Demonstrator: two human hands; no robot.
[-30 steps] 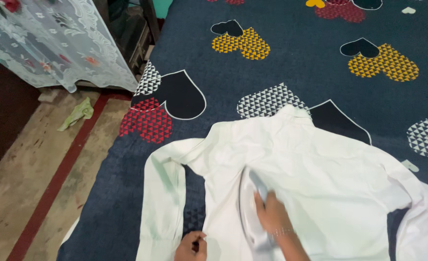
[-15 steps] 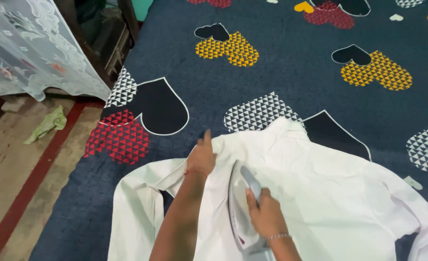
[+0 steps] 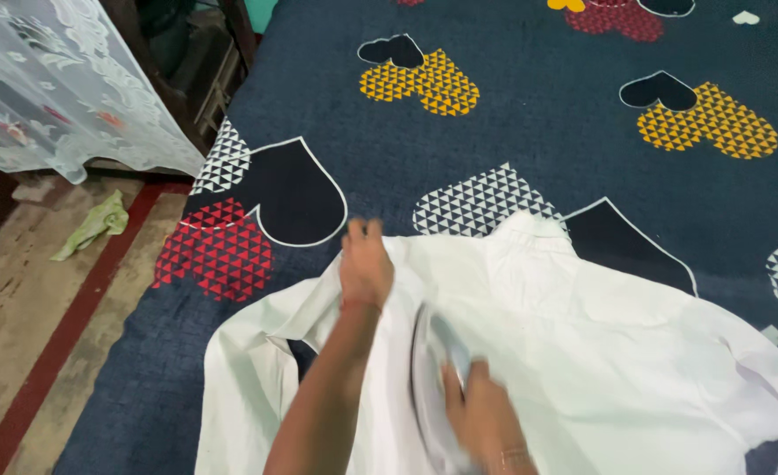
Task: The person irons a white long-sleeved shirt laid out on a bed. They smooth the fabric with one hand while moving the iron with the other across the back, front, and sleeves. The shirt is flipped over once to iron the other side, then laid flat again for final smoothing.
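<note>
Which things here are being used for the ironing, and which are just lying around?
Being used: white shirt, iron gripped by the right hand, left hand holding the shirt's shoulder, bed cover underneath.

Just lying around: green rag on the floor, lace curtain.

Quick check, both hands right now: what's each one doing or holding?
Left hand: closed, pinching the white shirt at its shoulder edge.
Right hand: closed around the handle of the iron, which rests on the shirt.
</note>
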